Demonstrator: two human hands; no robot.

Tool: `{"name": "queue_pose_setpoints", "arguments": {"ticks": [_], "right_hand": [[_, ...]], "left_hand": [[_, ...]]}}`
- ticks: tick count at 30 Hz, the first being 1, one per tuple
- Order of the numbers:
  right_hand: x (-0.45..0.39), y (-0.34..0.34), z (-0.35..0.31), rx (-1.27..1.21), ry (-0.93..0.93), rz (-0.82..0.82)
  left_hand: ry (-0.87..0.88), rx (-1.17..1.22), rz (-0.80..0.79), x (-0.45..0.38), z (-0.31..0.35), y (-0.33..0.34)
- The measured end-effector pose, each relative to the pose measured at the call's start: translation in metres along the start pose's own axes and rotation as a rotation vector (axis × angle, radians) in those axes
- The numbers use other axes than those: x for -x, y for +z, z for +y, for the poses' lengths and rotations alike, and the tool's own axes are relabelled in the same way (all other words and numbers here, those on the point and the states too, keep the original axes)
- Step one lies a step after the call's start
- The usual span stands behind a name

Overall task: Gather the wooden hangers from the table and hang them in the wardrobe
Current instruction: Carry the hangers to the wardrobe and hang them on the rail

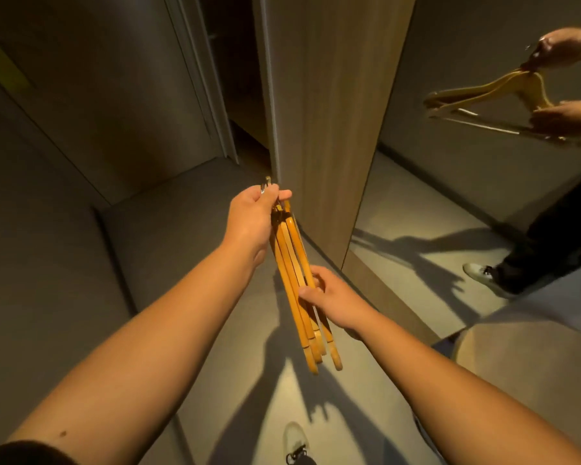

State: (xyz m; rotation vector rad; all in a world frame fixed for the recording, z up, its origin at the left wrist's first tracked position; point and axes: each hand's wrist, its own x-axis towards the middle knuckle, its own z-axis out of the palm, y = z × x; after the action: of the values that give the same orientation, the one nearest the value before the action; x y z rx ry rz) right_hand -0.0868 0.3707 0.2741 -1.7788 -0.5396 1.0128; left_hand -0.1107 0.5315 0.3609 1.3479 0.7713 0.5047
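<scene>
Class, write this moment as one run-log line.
phase: carrying | left hand: grips hooks of hangers | right hand: steadies bars | wardrobe: ahead | hung: not yet

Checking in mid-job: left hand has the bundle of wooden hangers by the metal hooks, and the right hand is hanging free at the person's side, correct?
Not quite. The left hand does hold the wooden hangers by the metal hooks, but the right hand is not hanging free: its fingers rest on the bundle's lower part. The head view shows this.
</scene>
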Motion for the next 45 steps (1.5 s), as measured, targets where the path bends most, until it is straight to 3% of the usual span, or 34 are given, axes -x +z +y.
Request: {"name": "queue_pose_setpoints", "arguments": {"ticks": [12, 18, 28, 34, 39, 45], "right_hand": [[-0.180, 0.070, -0.093, -0.352, 0.091, -0.328], [-0.273, 0.089, -0.136, -0.341, 0.103, -0.393], [-0.458, 0.103, -0.277, -0.245, 0.053, -0.345], [-0.568, 0.136, -0.350, -0.279, 0.011, -0.322], [-0.646, 0.164, -0.400, -0.380, -0.026, -0.226], [-0.704, 0.157, -0.463, -0.437, -0.036, -0.065]], "left_hand": [[0.003, 0.018, 0.114, -0.134, 0.060, -0.091], [-0.025, 0.068, 0.176, -0.239, 0.077, -0.126], [0.100, 0.039, 0.207, -0.438, 0.159, -0.196], [0.195, 0.119, 0.107, -0.557, 0.196, -0.250], [0.224, 0.050, -0.039, -0.653, 0.230, -0.286], [0.278, -0.037, -0.209, -0.741, 0.286, -0.281]]}}
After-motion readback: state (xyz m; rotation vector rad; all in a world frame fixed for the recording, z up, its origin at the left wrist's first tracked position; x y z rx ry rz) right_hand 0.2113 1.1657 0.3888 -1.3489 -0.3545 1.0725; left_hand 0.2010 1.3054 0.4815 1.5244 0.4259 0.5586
